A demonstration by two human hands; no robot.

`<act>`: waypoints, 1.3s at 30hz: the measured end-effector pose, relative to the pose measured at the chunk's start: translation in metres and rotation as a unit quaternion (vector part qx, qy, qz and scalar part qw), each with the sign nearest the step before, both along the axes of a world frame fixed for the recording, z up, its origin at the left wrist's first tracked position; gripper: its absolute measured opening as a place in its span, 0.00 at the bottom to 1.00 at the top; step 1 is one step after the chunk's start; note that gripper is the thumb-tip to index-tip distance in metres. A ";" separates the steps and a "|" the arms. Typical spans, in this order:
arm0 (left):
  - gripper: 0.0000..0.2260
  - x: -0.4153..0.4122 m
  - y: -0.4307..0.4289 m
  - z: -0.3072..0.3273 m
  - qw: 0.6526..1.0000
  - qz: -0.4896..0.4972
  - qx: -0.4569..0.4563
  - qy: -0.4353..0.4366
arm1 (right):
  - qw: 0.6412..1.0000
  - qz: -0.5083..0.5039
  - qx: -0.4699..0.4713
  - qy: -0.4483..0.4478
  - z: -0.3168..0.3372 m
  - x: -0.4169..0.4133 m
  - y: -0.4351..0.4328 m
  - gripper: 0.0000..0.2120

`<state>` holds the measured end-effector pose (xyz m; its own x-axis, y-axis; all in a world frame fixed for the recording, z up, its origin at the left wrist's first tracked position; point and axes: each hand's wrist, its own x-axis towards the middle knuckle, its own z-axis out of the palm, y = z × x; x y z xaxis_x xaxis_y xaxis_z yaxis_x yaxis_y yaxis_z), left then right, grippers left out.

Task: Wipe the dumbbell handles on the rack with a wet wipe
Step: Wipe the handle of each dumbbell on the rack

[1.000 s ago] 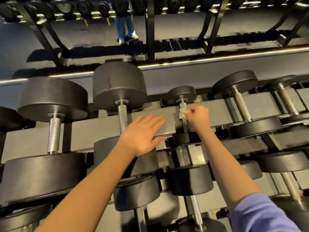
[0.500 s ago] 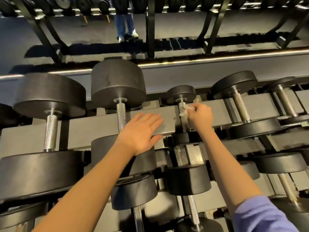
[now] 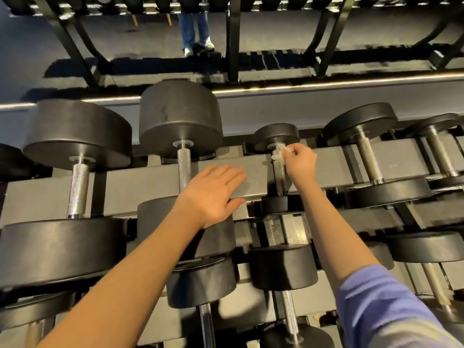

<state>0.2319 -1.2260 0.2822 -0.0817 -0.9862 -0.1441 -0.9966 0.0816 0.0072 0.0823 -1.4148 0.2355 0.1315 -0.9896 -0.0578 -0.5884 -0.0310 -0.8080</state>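
Black dumbbells with knurled steel handles lie across the top tier of a dark grey rack [image 3: 150,194]. My right hand [image 3: 300,163] pinches a small crumpled white wet wipe [image 3: 280,151] against the far end of the handle [image 3: 280,175] of a small dumbbell, just below its far head. My left hand [image 3: 213,194] rests flat, fingers straight, on the rack's grey bar between that handle and the handle of a bigger dumbbell [image 3: 184,169] to the left.
More dumbbells sit left [image 3: 77,192] and right [image 3: 369,159] on the top tier, with others on the tier below [image 3: 282,266]. Behind the rack is a mirror with a light strip; a person's legs [image 3: 194,23] and another rack show in it.
My right hand has slid the wipe along the small dumbbell's handle toward its far head. My left hand has stayed on the rack bar.
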 end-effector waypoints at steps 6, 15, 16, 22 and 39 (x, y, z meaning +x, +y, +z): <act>0.32 0.000 0.000 0.001 1.000 -0.001 -0.008 -0.001 | 0.991 0.080 0.000 0.104 -0.006 -0.022 0.015 0.08; 0.28 -0.001 0.000 0.001 1.000 0.003 -0.006 0.004 | 0.984 0.112 -0.092 0.105 0.000 0.017 -0.005 0.10; 0.28 -0.001 0.001 0.001 1.000 0.005 -0.005 0.006 | 0.981 0.114 -0.095 0.127 -0.005 0.020 -0.006 0.10; 0.27 -0.002 0.001 0.003 1.000 0.009 -0.019 0.008 | 0.928 0.201 -0.106 0.296 -0.012 0.008 0.009 0.10; 0.26 -0.003 0.001 0.005 0.999 0.018 -0.032 0.024 | 0.864 0.268 0.029 0.426 0.007 -0.015 0.024 0.10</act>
<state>0.2288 -1.2245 0.2872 -0.0507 -0.9958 -0.0765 -0.9976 0.0469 0.0509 0.0674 -1.3909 0.2420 0.4544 -0.7923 -0.4072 -0.8841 -0.4569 -0.0977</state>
